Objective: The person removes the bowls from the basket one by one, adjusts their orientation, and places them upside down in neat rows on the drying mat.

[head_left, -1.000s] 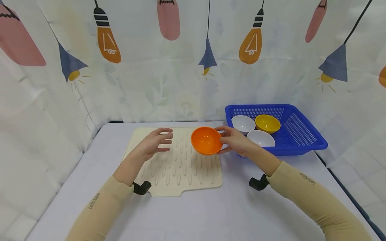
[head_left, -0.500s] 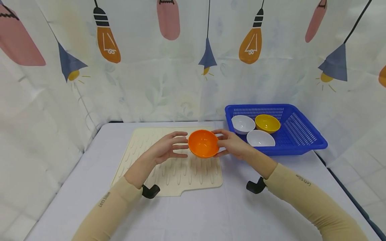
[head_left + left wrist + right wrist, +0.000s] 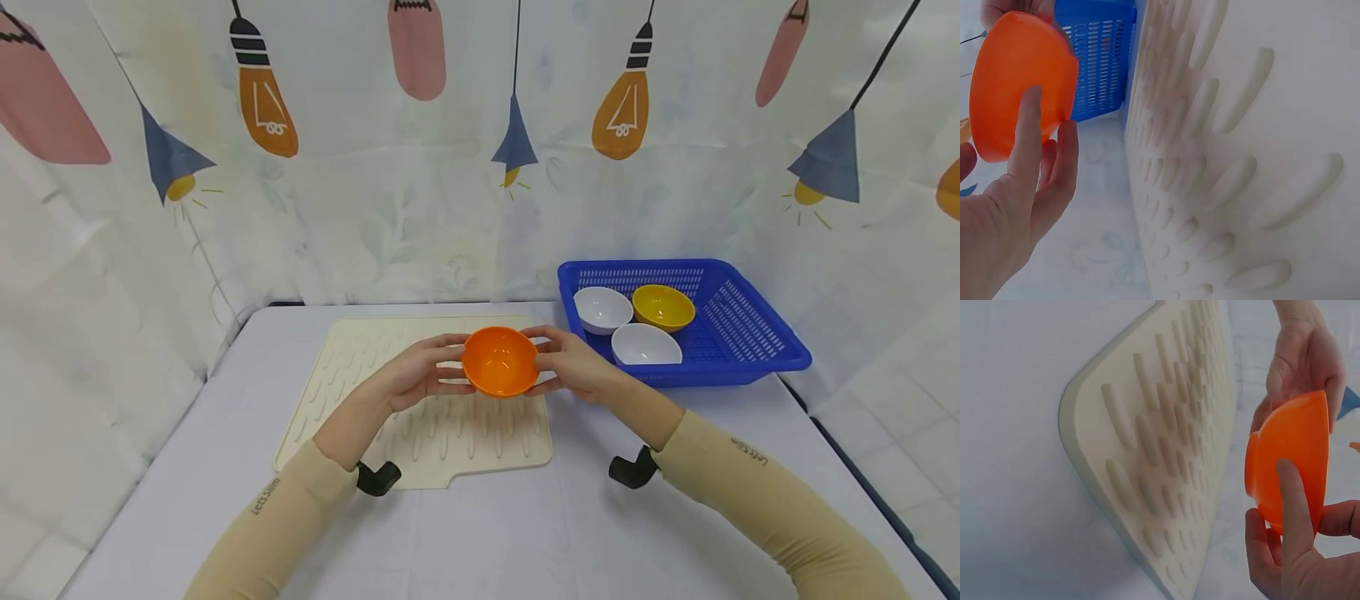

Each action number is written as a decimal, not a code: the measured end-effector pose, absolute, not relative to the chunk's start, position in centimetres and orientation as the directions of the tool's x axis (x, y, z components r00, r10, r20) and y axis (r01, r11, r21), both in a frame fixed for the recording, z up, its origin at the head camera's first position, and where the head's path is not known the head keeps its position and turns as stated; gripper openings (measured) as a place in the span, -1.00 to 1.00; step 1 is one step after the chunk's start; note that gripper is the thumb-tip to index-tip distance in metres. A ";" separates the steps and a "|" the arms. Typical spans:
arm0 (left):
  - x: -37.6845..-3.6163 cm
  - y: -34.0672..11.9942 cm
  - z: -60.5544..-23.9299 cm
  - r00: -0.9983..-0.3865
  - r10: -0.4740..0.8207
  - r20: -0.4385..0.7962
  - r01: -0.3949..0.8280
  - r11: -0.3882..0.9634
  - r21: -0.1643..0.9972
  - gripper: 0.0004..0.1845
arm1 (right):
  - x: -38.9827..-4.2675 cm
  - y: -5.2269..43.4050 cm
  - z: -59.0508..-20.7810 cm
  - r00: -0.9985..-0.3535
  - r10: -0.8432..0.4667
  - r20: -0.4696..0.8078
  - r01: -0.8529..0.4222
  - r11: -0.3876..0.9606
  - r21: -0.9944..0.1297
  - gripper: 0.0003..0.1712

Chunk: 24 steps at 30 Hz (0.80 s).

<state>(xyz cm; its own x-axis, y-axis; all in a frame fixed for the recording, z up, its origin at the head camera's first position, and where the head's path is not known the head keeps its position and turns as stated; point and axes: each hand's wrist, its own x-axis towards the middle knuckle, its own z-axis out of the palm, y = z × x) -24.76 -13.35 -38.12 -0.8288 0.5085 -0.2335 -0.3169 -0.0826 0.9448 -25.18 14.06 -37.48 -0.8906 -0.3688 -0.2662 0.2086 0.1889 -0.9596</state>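
Note:
An orange bowl (image 3: 500,361) is held up between both hands over the cream ridged drying mat (image 3: 487,450), its opening turned toward the head camera. On its right side my right hand (image 3: 573,362) grips it, thumb by the rim and fingers on the outer wall. From the left, my left hand (image 3: 420,371) holds the opposite side. In the left wrist view one finger (image 3: 1027,134) lies along the bowl's outside and others reach under it. The right wrist view shows the bowl's foot above the mat, with the fingers (image 3: 1294,500) of my right hand against the wall.
A blue plastic basket (image 3: 757,329) stands at the back right with two white bowls and a yellow bowl (image 3: 663,307) inside. A white cloth covers the table (image 3: 510,542). Behind it hangs a curtain (image 3: 435,200) printed with lamps and bulbs.
My left hand has moved right, from apart to the bowl's left side, and now holds it. The right hand has brought the bowl slightly left and nearer.

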 end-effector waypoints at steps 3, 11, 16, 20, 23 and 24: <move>-24.8 -13.4 -38.3 -0.829 0.505 -0.239 -0.316 -0.070 0.946 -0.42 | -25.1 14.0 -37.5 -0.891 -0.366 -0.268 0.214 0.181 -0.960 -0.27; -25.3 -13.8 -39.1 -0.802 0.550 -0.233 -0.336 -0.094 0.937 -0.41 | -24.9 14.0 -37.7 -0.893 -0.360 -0.272 0.228 0.159 -0.961 -0.30; -25.3 -13.9 -39.4 -0.790 0.562 -0.245 -0.357 -0.097 0.929 -0.40 | -24.8 14.1 -37.9 -0.887 -0.367 -0.279 0.238 0.152 -0.959 -0.29; -25.4 -14.0 -39.6 -0.782 0.574 -0.241 -0.361 -0.102 0.927 -0.39 | -24.8 14.1 -37.8 -0.884 -0.368 -0.288 0.252 0.145 -0.957 -0.33; -25.4 -14.0 -39.7 -0.774 0.587 -0.237 -0.362 -0.104 0.926 -0.39 | -24.8 14.1 -38.0 -0.878 -0.365 -0.309 0.279 0.134 -0.951 -0.38; -25.4 -14.1 -39.8 -0.772 0.590 -0.235 -0.360 -0.102 0.927 -0.40 | -24.8 14.2 -38.1 -0.876 -0.365 -0.314 0.287 0.128 -0.949 -0.38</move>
